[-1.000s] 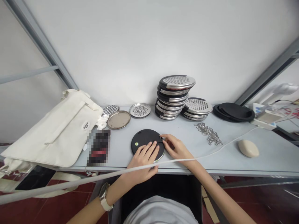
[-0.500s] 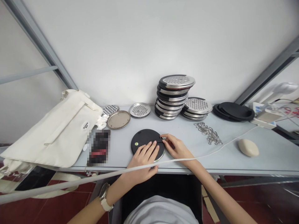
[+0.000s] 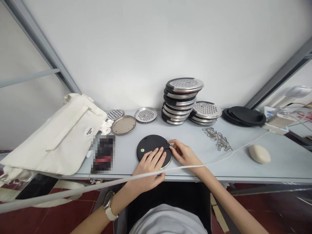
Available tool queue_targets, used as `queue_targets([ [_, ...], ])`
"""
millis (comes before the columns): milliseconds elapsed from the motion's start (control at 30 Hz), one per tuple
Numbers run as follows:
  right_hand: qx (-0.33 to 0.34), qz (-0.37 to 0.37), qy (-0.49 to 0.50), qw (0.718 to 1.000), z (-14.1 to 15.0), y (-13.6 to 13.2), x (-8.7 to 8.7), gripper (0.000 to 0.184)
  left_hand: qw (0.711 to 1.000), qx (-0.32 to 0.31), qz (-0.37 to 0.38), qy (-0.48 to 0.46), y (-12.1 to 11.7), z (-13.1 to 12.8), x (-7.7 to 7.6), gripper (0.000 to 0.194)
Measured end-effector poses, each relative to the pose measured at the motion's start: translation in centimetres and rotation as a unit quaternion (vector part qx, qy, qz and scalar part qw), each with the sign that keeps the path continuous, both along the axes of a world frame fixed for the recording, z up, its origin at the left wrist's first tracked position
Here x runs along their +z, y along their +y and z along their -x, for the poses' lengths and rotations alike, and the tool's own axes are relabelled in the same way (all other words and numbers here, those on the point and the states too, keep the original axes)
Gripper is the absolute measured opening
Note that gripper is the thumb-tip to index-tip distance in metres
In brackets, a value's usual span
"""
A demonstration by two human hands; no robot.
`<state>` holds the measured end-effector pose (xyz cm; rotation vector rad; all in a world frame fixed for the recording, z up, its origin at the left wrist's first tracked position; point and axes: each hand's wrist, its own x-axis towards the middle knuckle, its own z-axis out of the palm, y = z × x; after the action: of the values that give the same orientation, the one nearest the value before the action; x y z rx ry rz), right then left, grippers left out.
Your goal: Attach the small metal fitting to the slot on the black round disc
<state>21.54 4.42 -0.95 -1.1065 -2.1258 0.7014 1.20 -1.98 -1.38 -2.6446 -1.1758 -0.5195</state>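
A round black disc [image 3: 149, 146] with a small green dot lies flat on the grey table [image 3: 190, 136] in front of me. My left hand [image 3: 148, 167] rests on its near half, fingers stretched out flat. My right hand [image 3: 184, 153] is at the disc's right rim, thumb and forefinger pinched on a small metal piece there; I cannot make out what the piece is. A white cord [image 3: 97, 187] runs across both wrists.
Two stacks of perforated metal discs with black rims [image 3: 181, 100] [image 3: 206, 113] stand at the back. Loose metal discs [image 3: 146, 115] lie left of them, metal clips [image 3: 218, 138] and black rings [image 3: 243, 116] to the right. A cream bag [image 3: 58, 136], a dark blurred item [image 3: 103, 153] and a beige oval object [image 3: 259, 154] also lie here.
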Motion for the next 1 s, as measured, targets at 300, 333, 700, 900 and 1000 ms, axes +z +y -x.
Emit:
queue_targets([
  [300, -0.004, 0.005, 0.004, 1.000, 0.07, -0.08, 0.05, 0.020, 1.000, 0.002, -0.007, -0.003, 0.01, -0.07, 0.15, 0.056],
  [333, -0.004, 0.006, 0.006, 1.000, 0.08, -0.10, 0.06, 0.019, 1.000, 0.003, -0.006, -0.004, 0.02, -0.08, 0.14, 0.056],
  [700, -0.004, 0.008, 0.007, 1.000, 0.02, -0.02, -0.21, 0.020, 1.000, 0.000, -0.003, -0.006, 0.02, -0.05, 0.04, 0.057],
  [900, -0.005, 0.016, 0.007, 1.000, 0.09, -0.08, -0.07, 0.019, 1.000, 0.002, -0.006, -0.011, 0.01, -0.11, 0.09, 0.056],
  [1000, -0.007, 0.014, 0.006, 1.000, 0.12, -0.10, -0.04, 0.019, 1.000, 0.000, -0.009, -0.011, 0.01, -0.11, 0.14, 0.056],
])
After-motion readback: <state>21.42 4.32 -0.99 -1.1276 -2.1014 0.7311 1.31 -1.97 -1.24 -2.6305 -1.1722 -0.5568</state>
